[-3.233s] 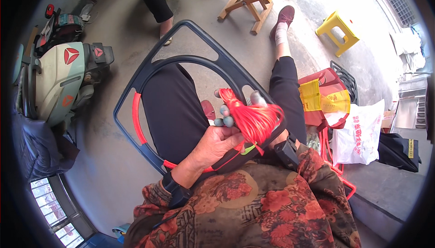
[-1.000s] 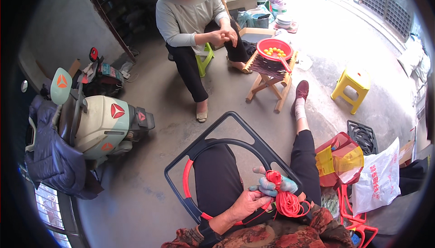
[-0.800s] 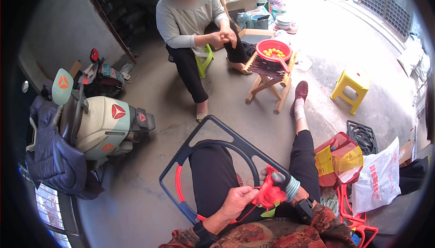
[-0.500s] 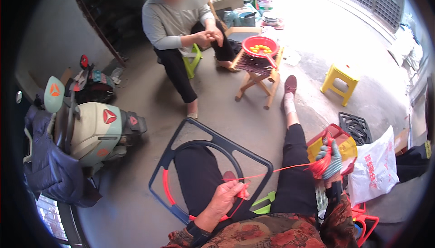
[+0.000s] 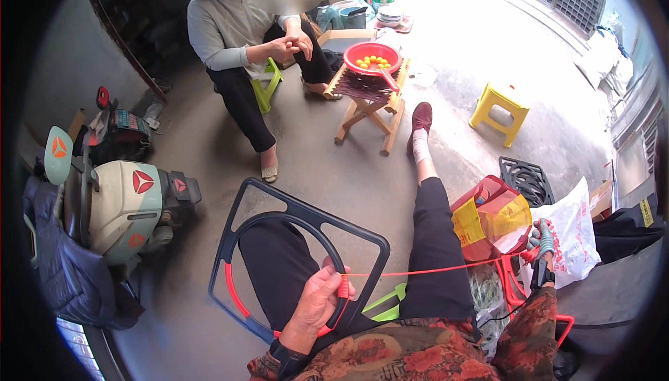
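Left hand (image 5: 317, 301) has its fingers curled around the round inner ring of the black frame (image 5: 306, 224), pinching right where the red cord (image 5: 432, 269) wrapping meets bare black ring. That frame sits propped across the person's lap, its squared outer edge sticking out forward and left over the concrete floor (image 5: 334, 172). From the pinch point the cord runs in a straight taut line to the right, crossing over the right thigh, out to the right hand (image 5: 542, 242), which is stretched way off to the side and closed tight on the cord, with a greenish glove or wrap on the fingers.

Room-wise: plenty of open floor ahead of the frame's far edge. The right side is crowded though. Just by the right hand there's a red and yellow bag (image 5: 491, 217), a white plastic bag (image 5: 575, 231) and a black wire rack (image 5: 526, 179) lying flat.

On the left a pale green scooter (image 5: 118, 200) is parked near the frame's left corner, with a dark jacket draped on it. Further out sits another person on a green stool (image 5: 265, 85), next to a wooden folding stand (image 5: 373, 99) carrying a red bowl (image 5: 373, 57) of small yellow balls. A yellow stool (image 5: 498, 106) stands well apart on the right
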A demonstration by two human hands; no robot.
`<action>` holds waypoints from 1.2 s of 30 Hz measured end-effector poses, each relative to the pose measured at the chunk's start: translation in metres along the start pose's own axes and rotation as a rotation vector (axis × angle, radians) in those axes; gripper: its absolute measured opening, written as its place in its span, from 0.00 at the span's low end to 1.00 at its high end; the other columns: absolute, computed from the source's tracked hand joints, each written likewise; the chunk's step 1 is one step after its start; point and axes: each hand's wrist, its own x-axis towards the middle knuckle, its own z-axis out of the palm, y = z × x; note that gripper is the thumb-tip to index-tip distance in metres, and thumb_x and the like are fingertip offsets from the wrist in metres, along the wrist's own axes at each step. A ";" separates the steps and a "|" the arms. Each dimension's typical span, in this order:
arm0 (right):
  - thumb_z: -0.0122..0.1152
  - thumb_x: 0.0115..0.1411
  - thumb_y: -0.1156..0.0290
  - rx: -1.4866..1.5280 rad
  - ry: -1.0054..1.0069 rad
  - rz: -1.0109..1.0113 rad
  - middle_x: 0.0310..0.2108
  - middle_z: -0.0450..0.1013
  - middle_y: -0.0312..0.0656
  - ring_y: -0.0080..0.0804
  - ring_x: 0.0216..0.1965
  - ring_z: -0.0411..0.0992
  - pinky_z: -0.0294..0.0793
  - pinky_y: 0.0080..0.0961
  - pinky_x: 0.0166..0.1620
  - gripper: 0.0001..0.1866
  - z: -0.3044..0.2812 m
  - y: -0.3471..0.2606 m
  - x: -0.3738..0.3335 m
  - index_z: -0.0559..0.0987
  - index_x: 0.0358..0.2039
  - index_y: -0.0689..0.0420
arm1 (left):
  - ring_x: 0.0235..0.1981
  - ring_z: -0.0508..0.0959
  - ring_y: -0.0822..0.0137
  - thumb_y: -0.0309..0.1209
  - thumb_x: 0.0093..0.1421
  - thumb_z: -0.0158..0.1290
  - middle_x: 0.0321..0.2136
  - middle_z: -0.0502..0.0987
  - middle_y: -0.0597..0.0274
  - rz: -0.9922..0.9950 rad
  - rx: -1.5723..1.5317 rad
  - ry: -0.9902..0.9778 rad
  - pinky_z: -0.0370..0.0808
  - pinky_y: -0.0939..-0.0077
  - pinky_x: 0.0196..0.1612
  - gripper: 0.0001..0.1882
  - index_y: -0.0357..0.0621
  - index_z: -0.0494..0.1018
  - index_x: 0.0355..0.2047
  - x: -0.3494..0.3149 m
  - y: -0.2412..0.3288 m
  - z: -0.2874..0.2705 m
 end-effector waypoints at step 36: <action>0.67 0.57 0.62 -0.164 -1.047 0.336 0.42 0.76 0.49 0.43 0.47 0.75 0.75 0.37 0.53 0.26 0.336 0.103 -0.236 0.73 0.50 0.65 | 0.30 0.79 0.73 0.32 0.68 0.51 0.28 0.79 0.59 -0.072 0.133 -0.093 0.77 0.79 0.38 0.11 0.33 0.74 0.37 0.009 -0.014 0.017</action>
